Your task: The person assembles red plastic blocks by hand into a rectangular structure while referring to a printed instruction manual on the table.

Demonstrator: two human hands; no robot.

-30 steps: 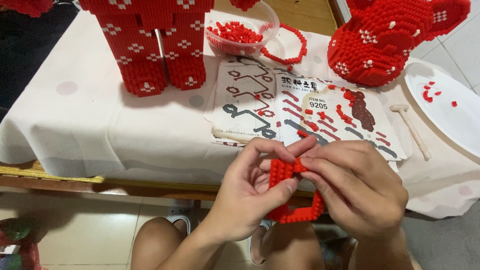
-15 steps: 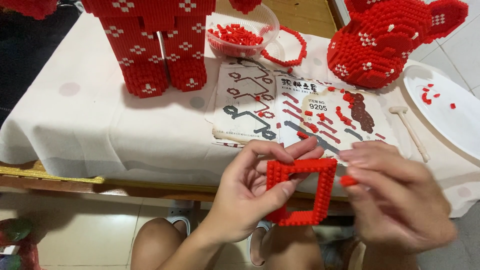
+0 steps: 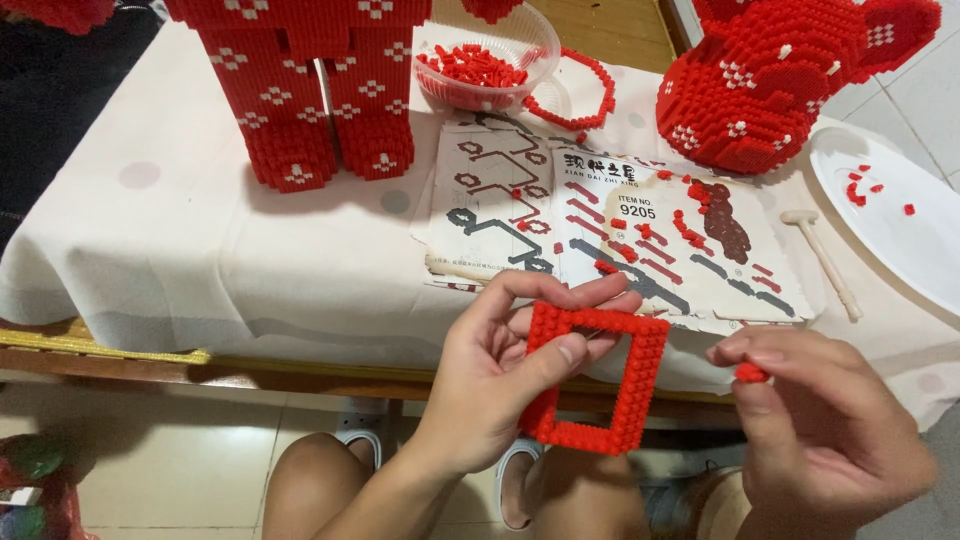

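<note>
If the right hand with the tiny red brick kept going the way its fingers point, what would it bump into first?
Probably the red frame in the left hand. The right hand pinches a small brick and points left toward the frame's right side, though depth is hard to judge.

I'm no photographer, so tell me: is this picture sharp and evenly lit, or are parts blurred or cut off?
Head view: soft, even light with faint shadows; left hand and red brick frame sharp; right hand, pinching a small red brick, slightly soft; the brick figures are cropped at the top edge.
</note>
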